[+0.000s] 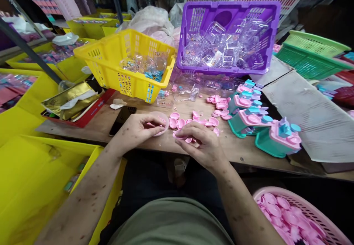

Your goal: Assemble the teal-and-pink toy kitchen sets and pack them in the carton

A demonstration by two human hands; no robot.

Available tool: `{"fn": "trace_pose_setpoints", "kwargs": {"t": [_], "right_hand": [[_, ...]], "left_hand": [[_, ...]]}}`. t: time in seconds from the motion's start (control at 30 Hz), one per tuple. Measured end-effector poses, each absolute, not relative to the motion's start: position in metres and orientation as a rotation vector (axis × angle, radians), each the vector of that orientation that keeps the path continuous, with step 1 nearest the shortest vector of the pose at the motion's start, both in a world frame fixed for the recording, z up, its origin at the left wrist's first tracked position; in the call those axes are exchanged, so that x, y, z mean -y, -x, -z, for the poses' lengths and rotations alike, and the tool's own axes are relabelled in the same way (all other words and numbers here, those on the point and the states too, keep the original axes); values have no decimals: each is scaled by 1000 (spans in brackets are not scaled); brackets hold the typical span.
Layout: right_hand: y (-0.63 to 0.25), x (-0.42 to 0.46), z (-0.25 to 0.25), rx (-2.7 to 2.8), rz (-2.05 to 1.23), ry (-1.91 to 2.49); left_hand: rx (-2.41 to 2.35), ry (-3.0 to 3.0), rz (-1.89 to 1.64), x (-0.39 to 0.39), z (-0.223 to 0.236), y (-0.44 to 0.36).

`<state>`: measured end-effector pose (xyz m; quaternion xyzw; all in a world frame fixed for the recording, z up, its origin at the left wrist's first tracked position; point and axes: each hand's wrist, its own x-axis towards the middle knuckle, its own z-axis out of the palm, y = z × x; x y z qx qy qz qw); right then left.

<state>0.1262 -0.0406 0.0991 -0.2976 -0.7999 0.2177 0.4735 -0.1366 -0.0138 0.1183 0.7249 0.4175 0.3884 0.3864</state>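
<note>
My left hand [142, 127] is closed in a pinch at the rim of a small round translucent dish [165, 130], which has pink bits in it. What its fingertips hold, if anything, is too small to make out. To its right, my right hand [200, 140] is closed with thumb and fingers around a small pink oval plastic piece [176, 135], mostly covered by the fingers. Loose pink oval pieces [174, 116] lie just beyond both hands on the wooden table [155, 145]. More pink pieces [219, 103] are heaped farther back to the right.
Several teal-and-pink toy boxes [276, 138] line the right side. Behind stand a yellow basket [96, 58] and a purple crate [228, 69] of clear plastic cases. A black phone [121, 119] lies left. A pink basket [312, 200] of pink pieces sits low right.
</note>
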Motion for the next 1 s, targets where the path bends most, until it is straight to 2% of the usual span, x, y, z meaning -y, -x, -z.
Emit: {"fn": "trace_pose_setpoints", "kwargs": {"t": [0.27,0.8,1.0], "right_hand": [[-139,74,-121,2021,-577,481],[-141,95,-133,2063,-530,440],[-143,103,-131,2069,-526,415]], "left_hand": [[-850,-1531,-1097,70,-147,113],[-998,-1736,-1008,97,-163,115],[-906,-1975,-809,96,-178,117]]}}
